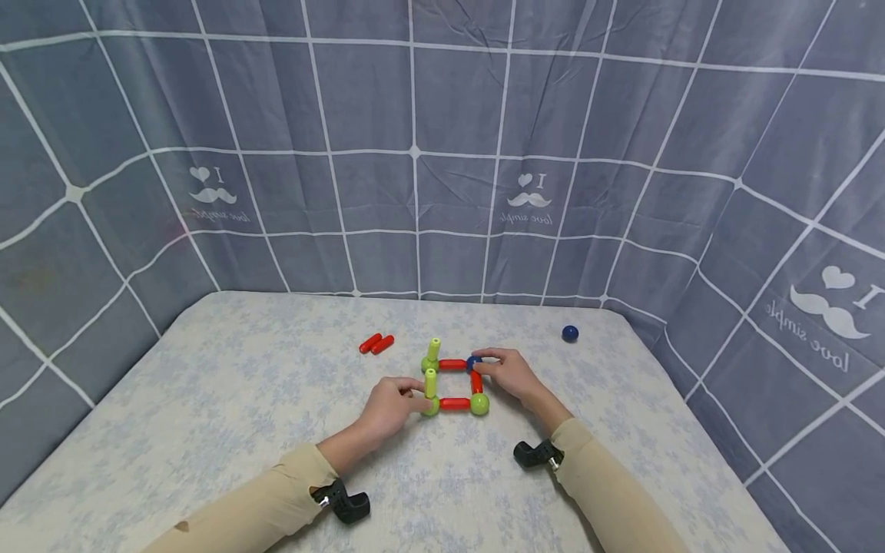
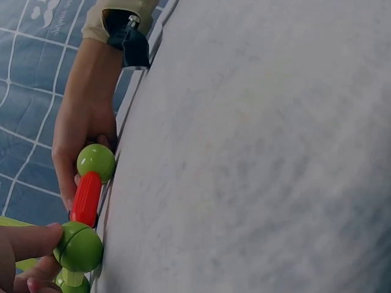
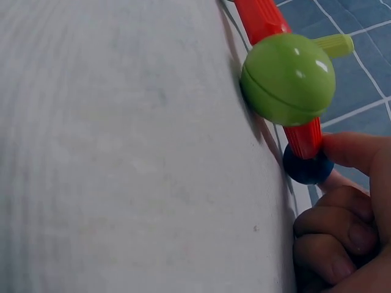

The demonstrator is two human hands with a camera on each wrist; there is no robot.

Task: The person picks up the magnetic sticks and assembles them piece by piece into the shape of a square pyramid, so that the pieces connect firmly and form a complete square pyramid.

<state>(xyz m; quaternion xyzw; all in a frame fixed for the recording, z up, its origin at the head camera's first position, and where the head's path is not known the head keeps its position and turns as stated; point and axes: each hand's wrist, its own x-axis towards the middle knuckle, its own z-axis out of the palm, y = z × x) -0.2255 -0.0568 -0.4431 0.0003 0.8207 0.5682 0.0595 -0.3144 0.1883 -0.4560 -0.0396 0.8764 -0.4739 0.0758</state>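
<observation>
A frame of balls and rods lies on the table. My left hand pinches the green ball at its near left corner, from which a yellow-green rod stands up. At the far right corner my right hand grips a blue ball between thumb and finger. Red rods form the near, right and far sides. Another green ball makes the near right corner. The far left green ball carries a second upright yellow-green rod.
Two loose red rods lie side by side behind the frame, to its left. A single blue ball sits at the back right. A grey curtain with white lines rises behind the cloth-covered table.
</observation>
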